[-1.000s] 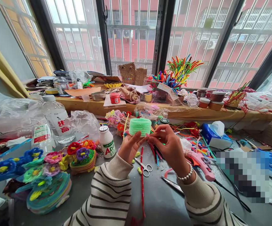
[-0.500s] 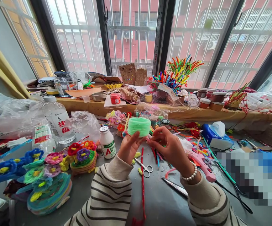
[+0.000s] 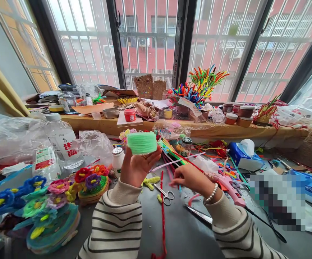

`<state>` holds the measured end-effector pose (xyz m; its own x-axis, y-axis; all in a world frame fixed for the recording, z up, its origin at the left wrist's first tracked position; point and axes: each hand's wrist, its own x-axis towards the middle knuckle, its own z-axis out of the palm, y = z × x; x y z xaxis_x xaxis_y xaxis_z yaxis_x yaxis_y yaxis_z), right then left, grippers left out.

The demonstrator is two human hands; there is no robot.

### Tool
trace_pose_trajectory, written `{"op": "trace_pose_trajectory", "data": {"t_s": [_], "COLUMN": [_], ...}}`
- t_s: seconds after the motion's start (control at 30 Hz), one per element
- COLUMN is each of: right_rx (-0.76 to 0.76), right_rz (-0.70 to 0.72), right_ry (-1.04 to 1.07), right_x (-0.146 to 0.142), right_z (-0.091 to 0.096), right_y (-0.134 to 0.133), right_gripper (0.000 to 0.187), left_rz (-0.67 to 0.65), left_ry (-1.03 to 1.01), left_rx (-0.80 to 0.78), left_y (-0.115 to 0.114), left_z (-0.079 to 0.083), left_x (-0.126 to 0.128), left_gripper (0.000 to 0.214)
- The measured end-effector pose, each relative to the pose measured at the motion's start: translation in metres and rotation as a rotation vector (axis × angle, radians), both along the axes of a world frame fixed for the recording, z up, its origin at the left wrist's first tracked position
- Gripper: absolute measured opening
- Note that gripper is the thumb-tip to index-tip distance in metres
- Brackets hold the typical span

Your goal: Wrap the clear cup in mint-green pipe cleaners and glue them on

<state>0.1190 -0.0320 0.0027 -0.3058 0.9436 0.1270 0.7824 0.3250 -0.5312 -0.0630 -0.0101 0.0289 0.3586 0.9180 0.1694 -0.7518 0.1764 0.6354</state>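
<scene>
A short round piece wrapped in light green fuzzy pipe cleaner (image 3: 142, 142) rests in my left hand (image 3: 136, 165), raised over the table with the fingers around its underside. My right hand (image 3: 192, 180) is apart from it, low over the table, with loosely bent fingers and nothing visible in them. Beside the right hand lies a pink glue gun (image 3: 230, 189). Between my hands are small scissors (image 3: 166, 195), yellow-green fuzzy pieces (image 3: 151, 182) and a long red pipe cleaner (image 3: 163, 219). Larger pointed metal blades (image 3: 199, 214) lie under my right wrist.
Colourful pipe-cleaner flowers (image 3: 91, 180) on round bases stand left, near a white bottle (image 3: 117, 160) and a big clear bottle (image 3: 64, 144). Behind are a bundle of pipe cleaners (image 3: 172, 153) and a glass jar (image 3: 185, 146). A tissue box (image 3: 244, 156) sits right; a crowded sill (image 3: 104, 124) runs behind.
My right hand has left the green piece and moved down toward the table. My left hand has shifted left with the green piece, its fingers spread more beneath it.
</scene>
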Motion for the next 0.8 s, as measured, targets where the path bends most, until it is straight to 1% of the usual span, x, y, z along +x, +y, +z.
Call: {"op": "trace_pose_trajectory", "data": {"t_s": [0.1,0.2,0.27,0.37,0.43,0.5,0.57,0.7,0.8], "right_rx": [0.094,0.208,0.272,0.328,0.340,0.353,0.364,0.367,0.370], "right_rz": [-0.040,-0.080,-0.109,-0.143,-0.152,-0.167,-0.179,-0.180,-0.190], "right_ry": [0.166,0.296,0.345,0.375,0.376,0.371,0.366,0.365,0.360], "right_x": [0.003,0.002,0.001,-0.001,-0.001,-0.002,-0.003,-0.001,0.001], "right_z": [0.018,0.027,0.027,0.022,0.018,0.016,0.015,0.014,0.014], "right_y": [-0.005,-0.009,-0.009,-0.008,-0.006,-0.005,-0.004,-0.005,-0.004], "right_gripper": [0.025,0.031,0.035,0.031,0.024,0.013,0.009,0.012,0.015], "left_rz": [-0.101,-0.134,-0.131,-0.143,-0.168,-0.196,-0.216,-0.225,-0.195], "left_ry": [0.021,0.002,-0.030,-0.068,-0.081,-0.115,-0.144,-0.165,-0.160], "left_rx": [0.003,-0.010,-0.017,-0.033,-0.050,-0.035,-0.019,0.001,-0.010], "left_y": [-0.001,-0.003,-0.005,-0.009,-0.012,-0.015,-0.017,-0.017,-0.015], "left_z": [-0.003,-0.007,-0.010,-0.016,-0.020,-0.023,-0.025,-0.026,-0.026], "left_x": [0.007,0.015,0.021,0.029,0.034,0.039,0.041,0.041,0.038], "left_gripper": [0.077,0.073,0.069,0.069,0.065,0.058,0.052,0.047,0.051]}}
